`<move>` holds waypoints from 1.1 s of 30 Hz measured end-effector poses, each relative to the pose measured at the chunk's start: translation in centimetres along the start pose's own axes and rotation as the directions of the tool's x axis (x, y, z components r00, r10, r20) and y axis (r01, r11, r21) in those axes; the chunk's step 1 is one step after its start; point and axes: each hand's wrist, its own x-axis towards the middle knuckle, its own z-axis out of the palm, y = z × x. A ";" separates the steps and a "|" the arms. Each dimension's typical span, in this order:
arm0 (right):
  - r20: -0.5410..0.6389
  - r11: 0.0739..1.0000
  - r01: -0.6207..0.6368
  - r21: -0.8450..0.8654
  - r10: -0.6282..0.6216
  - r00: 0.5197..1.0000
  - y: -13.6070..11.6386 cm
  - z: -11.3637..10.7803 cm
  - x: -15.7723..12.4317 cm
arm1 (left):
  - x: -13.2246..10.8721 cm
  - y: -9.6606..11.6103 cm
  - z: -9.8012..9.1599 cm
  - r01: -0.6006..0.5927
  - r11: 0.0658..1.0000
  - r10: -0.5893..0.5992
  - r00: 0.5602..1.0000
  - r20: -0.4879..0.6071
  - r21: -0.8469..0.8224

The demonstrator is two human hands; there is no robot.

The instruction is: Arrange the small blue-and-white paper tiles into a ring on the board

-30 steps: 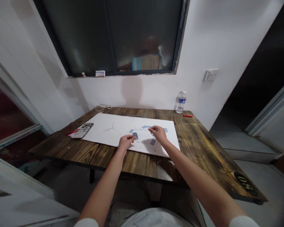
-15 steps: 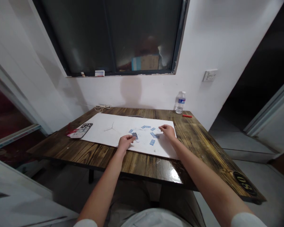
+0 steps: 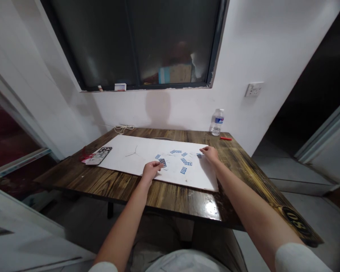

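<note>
My left hand (image 3: 151, 171) is closed at the near edge of a white board (image 3: 147, 145), pinching a small stack of blue-striped cards (image 3: 163, 163). At the board's right side, my right hand (image 3: 210, 153) has thumb and fingers pinched together at one small blue-striped card (image 3: 199, 155). Between the hands, several similar cards lie scattered on the board, among them an overlapping pair (image 3: 183, 161) and a single card (image 3: 183, 170) nearer me. What is printed on them is too small to read. Thin dark lines (image 3: 135, 152) mark the board's left half.
The board rests on a dark wooden table (image 3: 107, 181). A phone (image 3: 104, 155) lies over its left end beside something red (image 3: 87, 156). Toward the wall are a coiled white cable (image 3: 124, 128), a water bottle (image 3: 218, 122) and a red pen-like stick (image 3: 226, 138).
My right hand has moved rightward across the board, and a blue-striped card now shows at its fingertips. My left hand has stayed nearly still with its stack. The view has shifted slightly.
</note>
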 end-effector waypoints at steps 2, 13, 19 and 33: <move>0.016 1.000 -0.001 -0.019 0.002 1.000 0.4 0.0 0.2 | 0.0 0.0 0.0 0.000 1.000 0.000 1.000 -0.002 -0.004; 0.100 0.992 -0.030 -0.124 0.043 0.994 1.0 0.7 0.2 | 0.2 -0.1 0.0 -0.009 1.000 0.009 1.000 -0.003 -0.008; 0.150 0.994 -0.033 -0.108 0.049 0.987 1.6 1.2 0.6 | 0.1 -0.1 0.0 -0.002 1.000 0.002 1.000 0.004 0.002; 0.160 0.981 -0.055 -0.185 0.085 0.984 2.3 1.8 1.6 | 0.0 0.0 0.1 0.000 1.000 0.000 1.000 -0.002 -0.001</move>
